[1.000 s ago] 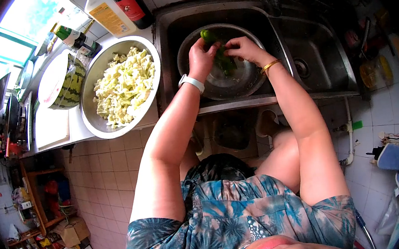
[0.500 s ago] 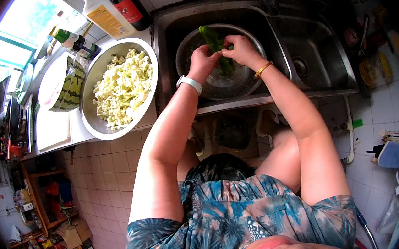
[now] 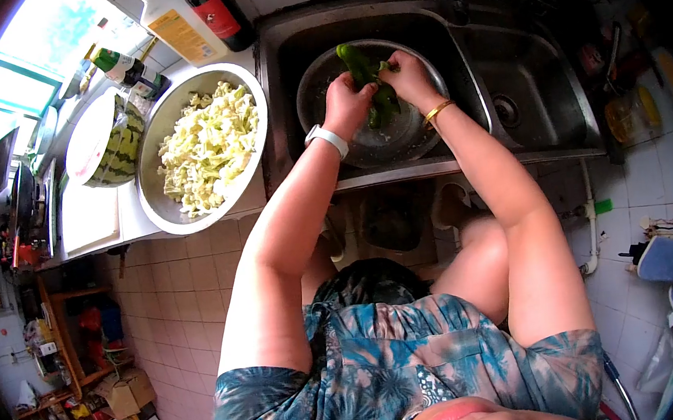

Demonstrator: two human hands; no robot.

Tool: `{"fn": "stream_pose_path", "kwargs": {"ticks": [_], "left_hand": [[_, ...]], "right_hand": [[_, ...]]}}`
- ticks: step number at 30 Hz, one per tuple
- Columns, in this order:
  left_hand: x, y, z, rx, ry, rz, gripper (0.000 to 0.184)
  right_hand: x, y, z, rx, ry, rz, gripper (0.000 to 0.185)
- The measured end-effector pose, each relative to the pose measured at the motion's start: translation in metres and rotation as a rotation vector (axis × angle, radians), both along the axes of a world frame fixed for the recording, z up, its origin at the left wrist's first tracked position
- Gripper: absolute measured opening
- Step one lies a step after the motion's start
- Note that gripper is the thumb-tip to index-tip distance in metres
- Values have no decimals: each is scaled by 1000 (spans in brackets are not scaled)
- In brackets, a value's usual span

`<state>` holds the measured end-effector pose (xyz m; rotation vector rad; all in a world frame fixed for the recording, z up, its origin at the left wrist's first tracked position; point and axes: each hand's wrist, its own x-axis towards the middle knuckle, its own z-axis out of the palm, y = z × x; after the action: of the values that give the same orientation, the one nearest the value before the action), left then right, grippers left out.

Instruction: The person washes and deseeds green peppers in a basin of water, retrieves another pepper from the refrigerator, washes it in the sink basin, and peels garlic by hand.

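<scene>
A left hand (image 3: 349, 102) keeps its grip on a green pepper (image 3: 353, 62) over a metal bowl (image 3: 406, 132) in the sink (image 3: 398, 175), upper center of the frame; the right hand (image 3: 412, 83) curls just beside it, its hold impossible to tell.

The left fingers (image 3: 367, 91) hide part of the green vegetable (image 3: 354, 59); the dark bottle (image 3: 218, 16) is cropped above.

The left hand (image 3: 348, 105) and right hand (image 3: 410, 81) crowd the pan (image 3: 406, 137); I see a way right, over the right basin (image 3: 538, 69). Leftward the big metal bowl (image 3: 248, 170) blocks, a white jug (image 3: 180, 32) beyond. A tap (image 3: 460, 5), perhaps, stands dimly far.
</scene>
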<state>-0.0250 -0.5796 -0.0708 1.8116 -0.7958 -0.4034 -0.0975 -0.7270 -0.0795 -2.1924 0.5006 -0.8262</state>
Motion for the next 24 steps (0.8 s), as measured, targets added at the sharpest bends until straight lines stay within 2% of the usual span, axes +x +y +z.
{"fn": "stream_pose_path", "kwargs": {"ticks": [2, 3, 4, 6, 7, 8, 10, 13, 15, 16, 17, 18, 20, 22, 24], "left_hand": [[0, 0, 2, -108, 282, -23, 21], [-1, 2, 6, -106, 283, -24, 21], [0, 3, 10, -72, 261, -15, 22], [-1, 6, 13, -33, 244, -10, 23], [-1, 6, 14, -41, 281, 4, 24], [0, 6, 14, -50, 317, 18, 24], [3, 4, 9, -81, 373, 29, 25], [2, 5, 11, -134, 485, 40, 27], [0, 5, 15, -161, 541, 39, 28], [-1, 5, 16, -143, 546, 53, 30], [-2, 5, 19, -123, 549, 66, 32], [-5, 5, 24, -124, 550, 65, 32], [-11, 8, 35, -96, 568, 127, 36], [-8, 7, 31, -89, 564, 113, 37], [-4, 8, 27, -81, 560, 100, 38]], "right_hand": [[0, -2, 3, 504, 65, 62, 21], [-7, -2, 11, 635, 46, 87, 15], [-8, -5, 14, 637, 47, 85, 15], [-15, -15, 18, 787, -127, 87, 11], [-21, -22, 23, 784, -108, 148, 12], [-28, -21, 33, 909, -178, 226, 13], [-50, -16, 64, 976, 23, 547, 13], [-105, 31, 118, 743, 386, 810, 11], [-133, 66, 132, 727, 657, 937, 9], [-144, 82, 122, 615, 679, 1059, 13], [-153, 94, 95, 385, 637, 1154, 15], [-162, 108, 100, 215, 691, 1149, 16], [-173, 122, 72, -27, 748, 1096, 16], [-174, 125, 29, -220, 796, 1022, 17], [-177, 120, -28, -292, 841, 1040, 18]]}}
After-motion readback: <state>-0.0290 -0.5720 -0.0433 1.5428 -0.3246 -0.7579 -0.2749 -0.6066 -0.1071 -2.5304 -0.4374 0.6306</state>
